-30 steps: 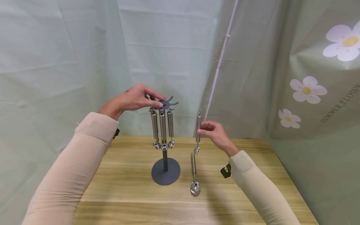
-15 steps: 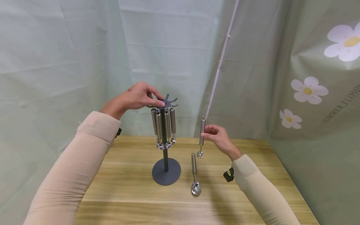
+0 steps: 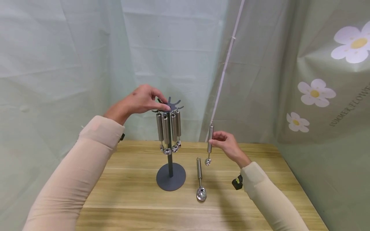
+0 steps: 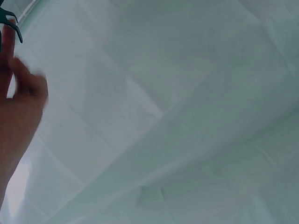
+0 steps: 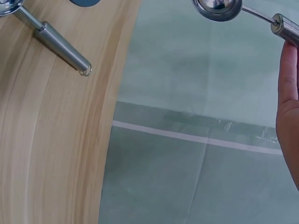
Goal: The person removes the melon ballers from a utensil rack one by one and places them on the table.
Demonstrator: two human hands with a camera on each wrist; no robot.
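From the head camera, the right hand (image 3: 228, 145) pinches a steel scoop (image 3: 209, 142) by its handle between thumb and curled fingers; the scoop hangs upright above the wooden table (image 3: 138, 189), long axis vertical, ring end toward 12 o'clock and small bowl toward 6 o'clock, clear of the tabletop. At about 9 o'clock from it stands a dark stand (image 3: 170, 150), a round base with a thin post and a star-shaped top. The left hand (image 3: 138, 101) rests its fingertips on that top from the 9 o'clock side, fingers bent and pinching its edge. Four hanging scoops (image 3: 169, 130) dangle from the top, handles vertical, bowls toward 6 o'clock. A second scoop lying flat (image 3: 200, 179) sits on the table between the stand's base and the held one, long axis running 12 to 6 o'clock, its bowl at the 6 o'clock end. A floral curtain (image 3: 318, 93) hangs at 3 o'clock. In the left wrist view, part of the left hand (image 4: 18, 107) shows blurred at 9 o'clock against pale cloth, with a dark prong of the stand (image 4: 13, 25) at 11 o'clock; the grip cannot be told here. In the right wrist view, the held scoop (image 5: 219, 7) crosses the top edge, its bowl pointing toward 9 o'clock, a finger (image 5: 289, 88) alongside the handle at 3 o'clock, and the flat scoop (image 5: 58, 44) lies slantwise on the table at 10 o'clock.
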